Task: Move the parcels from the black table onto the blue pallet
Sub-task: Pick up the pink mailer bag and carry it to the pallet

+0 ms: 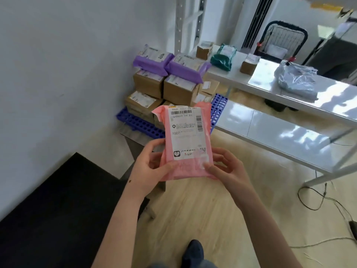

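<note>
Above the wood-grain floor, both hands (146, 167) (229, 171) grip a flat, crinkly pink mailer (186, 140)

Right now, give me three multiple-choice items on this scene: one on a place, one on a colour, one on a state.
1. Where is the pink parcel?
A. on the blue pallet
B. in both hands
C. on the white table

2. What colour are the two soft parcels atop the stacked boxes?
A. purple
B. green
C. grey

3. The pink parcel's label faces:
A. down
B. away
C. the camera

Answers: 1 B, the left hand and right hand grip its lower end. 2 A, both purple parcels crown the stack. 3 C, the barcode is readable.
</note>
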`<state>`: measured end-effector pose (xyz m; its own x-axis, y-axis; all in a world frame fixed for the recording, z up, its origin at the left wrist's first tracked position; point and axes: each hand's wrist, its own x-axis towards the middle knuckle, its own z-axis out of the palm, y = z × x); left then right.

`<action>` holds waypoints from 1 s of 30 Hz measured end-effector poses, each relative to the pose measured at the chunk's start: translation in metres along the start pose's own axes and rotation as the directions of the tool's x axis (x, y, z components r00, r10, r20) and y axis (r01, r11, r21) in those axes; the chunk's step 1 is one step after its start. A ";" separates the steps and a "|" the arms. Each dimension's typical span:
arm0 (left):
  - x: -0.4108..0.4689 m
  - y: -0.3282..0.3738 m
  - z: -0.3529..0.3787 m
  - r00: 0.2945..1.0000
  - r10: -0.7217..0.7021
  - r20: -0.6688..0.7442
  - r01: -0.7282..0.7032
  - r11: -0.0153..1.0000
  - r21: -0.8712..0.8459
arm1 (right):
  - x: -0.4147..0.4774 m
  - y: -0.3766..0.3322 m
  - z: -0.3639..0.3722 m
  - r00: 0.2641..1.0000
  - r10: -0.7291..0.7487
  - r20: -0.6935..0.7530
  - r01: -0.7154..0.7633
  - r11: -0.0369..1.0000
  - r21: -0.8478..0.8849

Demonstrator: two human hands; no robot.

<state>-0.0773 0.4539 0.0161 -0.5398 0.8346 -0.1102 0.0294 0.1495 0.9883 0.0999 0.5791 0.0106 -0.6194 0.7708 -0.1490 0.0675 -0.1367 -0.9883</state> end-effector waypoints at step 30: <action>0.278 0.054 0.039 0.961 0.055 -0.271 0.005 0.977 0.213 | 0.316 -0.070 -0.075 0.974 0.068 0.216 -0.036 0.988 -0.149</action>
<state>-0.1930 0.7149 0.0346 -0.7452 0.6664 -0.0235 0.2052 0.2627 0.9428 -0.0416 0.8790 0.0302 -0.7674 0.6074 -0.2054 0.2054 -0.0705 -0.9761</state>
